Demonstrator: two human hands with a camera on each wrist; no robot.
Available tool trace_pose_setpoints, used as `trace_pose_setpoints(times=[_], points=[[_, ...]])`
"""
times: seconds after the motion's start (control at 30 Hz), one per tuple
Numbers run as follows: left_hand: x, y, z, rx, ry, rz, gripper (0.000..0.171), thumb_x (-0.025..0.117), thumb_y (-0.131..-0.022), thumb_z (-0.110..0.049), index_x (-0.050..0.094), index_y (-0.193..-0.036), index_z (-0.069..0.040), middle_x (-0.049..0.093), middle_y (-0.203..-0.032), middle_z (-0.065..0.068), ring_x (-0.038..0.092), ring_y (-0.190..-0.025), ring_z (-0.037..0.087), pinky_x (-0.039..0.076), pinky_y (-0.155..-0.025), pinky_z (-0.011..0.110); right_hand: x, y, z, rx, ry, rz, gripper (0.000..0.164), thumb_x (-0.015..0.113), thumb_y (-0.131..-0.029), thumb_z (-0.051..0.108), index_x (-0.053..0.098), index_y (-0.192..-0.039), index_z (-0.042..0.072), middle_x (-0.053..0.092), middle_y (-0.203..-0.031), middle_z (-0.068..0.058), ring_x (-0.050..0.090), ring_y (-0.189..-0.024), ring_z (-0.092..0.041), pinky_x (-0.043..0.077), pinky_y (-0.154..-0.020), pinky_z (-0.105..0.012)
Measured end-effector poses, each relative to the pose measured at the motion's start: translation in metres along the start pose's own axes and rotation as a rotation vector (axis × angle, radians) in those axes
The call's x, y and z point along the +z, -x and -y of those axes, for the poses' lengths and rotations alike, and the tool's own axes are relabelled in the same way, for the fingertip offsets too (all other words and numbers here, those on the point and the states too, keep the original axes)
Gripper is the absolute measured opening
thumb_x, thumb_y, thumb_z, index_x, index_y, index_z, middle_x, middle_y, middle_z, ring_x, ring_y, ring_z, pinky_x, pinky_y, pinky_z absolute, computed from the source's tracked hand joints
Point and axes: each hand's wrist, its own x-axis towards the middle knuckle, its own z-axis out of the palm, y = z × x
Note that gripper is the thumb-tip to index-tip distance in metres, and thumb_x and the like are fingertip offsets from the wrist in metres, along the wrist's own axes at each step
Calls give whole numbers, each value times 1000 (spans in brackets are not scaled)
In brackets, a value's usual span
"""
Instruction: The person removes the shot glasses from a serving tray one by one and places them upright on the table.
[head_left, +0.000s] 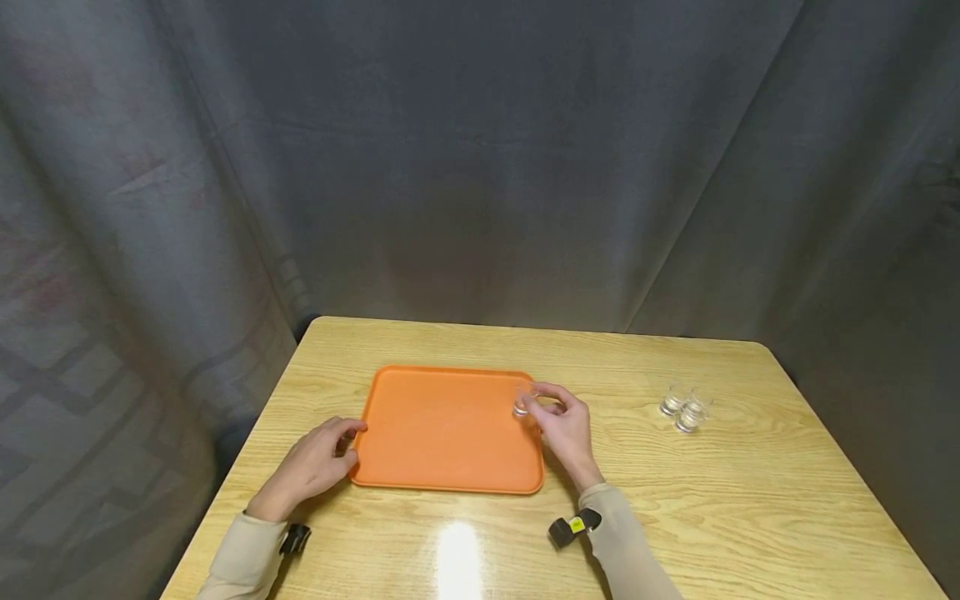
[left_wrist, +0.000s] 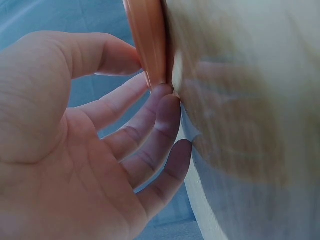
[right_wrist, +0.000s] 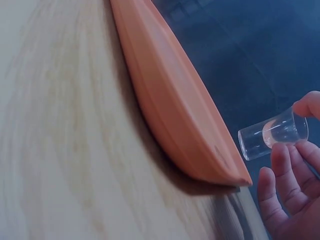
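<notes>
An orange tray (head_left: 442, 433) lies flat on the wooden table. My left hand (head_left: 315, 462) holds the tray's left edge; in the left wrist view the thumb and fingers meet its rim (left_wrist: 150, 45). Over the tray's right side, my right hand (head_left: 566, 429) pinches a small clear shot glass (head_left: 520, 407) between thumb and fingers. The right wrist view shows that glass (right_wrist: 255, 142) near the tray's rim (right_wrist: 170, 100), gripped near one end; whether its base touches the tray I cannot tell.
A cluster of clear shot glasses (head_left: 688, 417) stands close together on the table's right side. The wooden table (head_left: 750, 500) extends around the tray. Dark grey curtains (head_left: 480, 167) hang behind and at both sides.
</notes>
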Motion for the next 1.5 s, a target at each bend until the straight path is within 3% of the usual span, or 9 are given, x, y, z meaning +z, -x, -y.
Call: trace_pose_setpoints(times=[0.23,0.57,0.83,1.1,1.4,1.5], points=[[-1,0,-1,2,-2,4,43,69,-95,-12,68,-138,-11,69,-116,1,64,-103,18,53,-89,45,-13,-3,-3,-7,-6,-25,36,86,-90,19,77,-122,3,77,-111,-14,72,-75,-12,55,-65,-21],[-4,0,-3,-1,6,5,43,69,-95,-11,68,-138,-11,69,-116,1,64,-104,20,53,-90,47,-29,-8,-6,-16,23,-88,36,86,-89,18,78,-121,5,77,-100,3,70,-70,-8,46,-57,-18],[-4,0,-4,0,5,1,43,69,-94,-11,68,-138,-10,69,-115,1,64,-103,19,53,-90,46,-45,-8,-7,8,15,-115,37,85,-91,17,77,-123,2,77,-110,-11,70,-71,-5,51,-60,-18],[-4,2,-3,-5,2,5,43,69,-95,-11,68,-137,-11,68,-113,0,62,-100,17,52,-88,44,-66,-7,-13,38,85,-148,40,85,-91,23,76,-126,6,73,-109,6,70,-74,-3,50,-60,-18],[-3,3,-6,-15,11,16,43,70,-95,-12,68,-138,-11,69,-117,1,64,-104,19,53,-91,47,-89,-8,-18,63,112,-170,46,85,-92,30,74,-130,7,71,-127,-10,67,-74,2,51,-61,-17],[-3,2,-6,-18,11,19,43,70,-95,-12,68,-138,-12,69,-118,1,64,-105,19,53,-91,47,-97,-8,-19,61,119,-184,48,84,-92,31,73,-132,6,70,-127,-7,66,-74,4,50,-60,-17]])
